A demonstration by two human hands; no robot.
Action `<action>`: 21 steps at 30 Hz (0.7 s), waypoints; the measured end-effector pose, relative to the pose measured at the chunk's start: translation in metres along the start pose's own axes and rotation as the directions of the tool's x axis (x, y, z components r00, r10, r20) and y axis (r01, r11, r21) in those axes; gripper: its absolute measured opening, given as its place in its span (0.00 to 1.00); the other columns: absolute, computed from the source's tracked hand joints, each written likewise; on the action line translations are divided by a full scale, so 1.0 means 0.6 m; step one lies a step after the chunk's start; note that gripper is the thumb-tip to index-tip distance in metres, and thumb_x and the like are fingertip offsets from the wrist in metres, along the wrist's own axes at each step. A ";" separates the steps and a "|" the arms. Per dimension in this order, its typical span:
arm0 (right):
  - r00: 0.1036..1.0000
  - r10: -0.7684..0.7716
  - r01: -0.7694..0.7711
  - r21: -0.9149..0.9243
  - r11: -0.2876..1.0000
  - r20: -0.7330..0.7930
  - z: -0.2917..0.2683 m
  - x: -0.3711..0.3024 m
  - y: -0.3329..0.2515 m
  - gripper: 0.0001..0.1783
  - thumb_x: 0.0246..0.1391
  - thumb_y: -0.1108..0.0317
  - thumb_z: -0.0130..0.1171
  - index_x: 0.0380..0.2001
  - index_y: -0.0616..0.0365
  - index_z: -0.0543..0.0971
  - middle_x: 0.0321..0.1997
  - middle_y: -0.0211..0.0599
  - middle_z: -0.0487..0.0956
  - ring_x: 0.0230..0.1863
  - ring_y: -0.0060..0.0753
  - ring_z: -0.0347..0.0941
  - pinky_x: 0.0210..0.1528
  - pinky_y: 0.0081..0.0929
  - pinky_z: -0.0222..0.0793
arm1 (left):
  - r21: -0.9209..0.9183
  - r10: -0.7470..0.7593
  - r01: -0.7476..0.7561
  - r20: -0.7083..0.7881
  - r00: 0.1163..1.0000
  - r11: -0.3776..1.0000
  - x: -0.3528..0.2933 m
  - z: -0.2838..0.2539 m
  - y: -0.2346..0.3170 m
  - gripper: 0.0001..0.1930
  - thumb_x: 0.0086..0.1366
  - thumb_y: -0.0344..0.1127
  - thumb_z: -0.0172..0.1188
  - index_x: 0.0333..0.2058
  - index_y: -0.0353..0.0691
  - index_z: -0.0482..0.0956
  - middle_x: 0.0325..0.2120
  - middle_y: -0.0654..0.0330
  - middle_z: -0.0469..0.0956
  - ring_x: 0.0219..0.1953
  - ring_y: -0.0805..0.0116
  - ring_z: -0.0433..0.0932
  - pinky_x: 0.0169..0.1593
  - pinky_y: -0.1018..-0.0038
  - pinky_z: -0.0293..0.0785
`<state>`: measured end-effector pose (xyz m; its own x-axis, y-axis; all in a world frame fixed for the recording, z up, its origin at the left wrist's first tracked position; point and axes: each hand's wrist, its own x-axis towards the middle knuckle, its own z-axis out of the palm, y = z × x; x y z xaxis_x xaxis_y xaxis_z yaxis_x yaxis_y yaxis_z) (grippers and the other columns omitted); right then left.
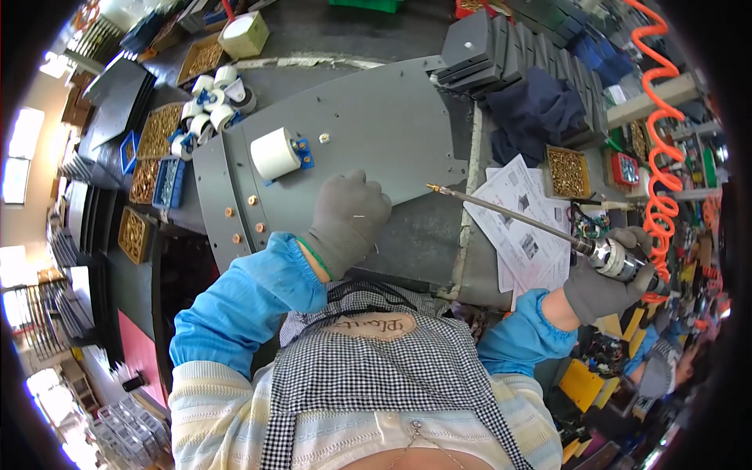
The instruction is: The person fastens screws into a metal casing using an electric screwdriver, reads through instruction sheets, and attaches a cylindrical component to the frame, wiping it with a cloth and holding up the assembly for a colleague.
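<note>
My right hand (601, 290), in a grey glove, is wrapped round a power screwdriver (615, 258) with a long thin shaft. A small brass-coloured piece sits at the shaft's tip (435, 188), which points left over the table. My left hand (350, 215), gloved too, is closed above the near edge of a dark grey metal panel (376, 125); whether its fingers hold anything is hidden. Beyond that hand, a white caster wheel (274, 154) with a blue bracket lies on the panel. A small nut-like piece (324, 138) is beside it, and several brass fasteners (253, 200) stand in the panel's left part.
More white casters (201, 117) are heaped at the left, near bins of brass fasteners (160, 129) and a blue bin (168, 182). Printed sheets (525, 227), dark cloth (536, 110) and another fastener bin (567, 172) lie right. An orange coiled hose (664, 157) hangs at far right.
</note>
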<state>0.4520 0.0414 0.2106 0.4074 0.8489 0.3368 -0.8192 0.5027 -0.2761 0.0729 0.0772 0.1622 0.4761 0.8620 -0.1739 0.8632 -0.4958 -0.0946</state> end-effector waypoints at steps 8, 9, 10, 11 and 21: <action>0.994 -0.111 0.106 -0.328 0.939 0.004 0.053 0.055 0.139 0.23 0.63 0.59 0.60 0.52 0.66 0.73 0.50 0.45 0.77 0.47 0.36 0.76 0.46 0.34 0.76 | -0.180 -0.099 0.072 -0.143 0.985 0.981 -0.060 0.029 -0.003 0.08 0.54 0.40 0.69 0.29 0.46 0.84 0.31 0.65 0.81 0.41 0.63 0.79 0.41 0.67 0.76; 0.992 -0.115 0.128 -0.437 0.891 0.055 0.061 0.060 0.150 0.23 0.63 0.57 0.60 0.52 0.66 0.73 0.50 0.47 0.77 0.45 0.35 0.76 0.44 0.33 0.77 | -0.264 -0.224 0.173 -0.178 0.958 0.949 -0.073 0.033 -0.008 0.12 0.51 0.42 0.71 0.30 0.45 0.83 0.31 0.64 0.81 0.41 0.61 0.79 0.41 0.65 0.75; 0.994 -0.107 0.111 -0.436 0.893 0.035 0.059 0.068 0.155 0.24 0.62 0.54 0.60 0.50 0.66 0.74 0.47 0.49 0.77 0.42 0.37 0.77 0.43 0.33 0.77 | -0.348 -0.348 0.266 -0.200 0.916 0.899 -0.081 0.038 -0.007 0.16 0.49 0.45 0.74 0.31 0.43 0.82 0.32 0.62 0.80 0.41 0.59 0.78 0.41 0.63 0.75; 0.997 -0.026 0.053 -0.384 0.922 0.074 0.063 0.073 0.163 0.24 0.60 0.55 0.63 0.50 0.65 0.74 0.46 0.49 0.78 0.43 0.38 0.78 0.45 0.34 0.78 | -0.362 -0.351 0.268 -0.184 0.918 0.893 -0.088 0.046 0.001 0.16 0.49 0.45 0.74 0.31 0.43 0.82 0.32 0.62 0.80 0.41 0.59 0.78 0.41 0.63 0.75; 0.999 -0.049 0.053 -0.307 0.950 0.021 0.070 0.079 0.218 0.23 0.55 0.58 0.69 0.48 0.61 0.77 0.46 0.46 0.79 0.42 0.38 0.77 0.48 0.35 0.80 | -0.445 -0.554 0.393 -0.324 0.767 0.804 -0.062 0.076 0.049 0.42 0.38 0.51 0.82 0.51 0.44 0.72 0.42 0.59 0.76 0.47 0.55 0.75 0.47 0.57 0.73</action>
<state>0.3473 0.1403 0.2281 0.4386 0.8197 0.3685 -0.6326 0.5728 -0.5212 0.0731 0.0256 0.1213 -0.0590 0.9697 0.2369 0.9563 -0.0132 0.2921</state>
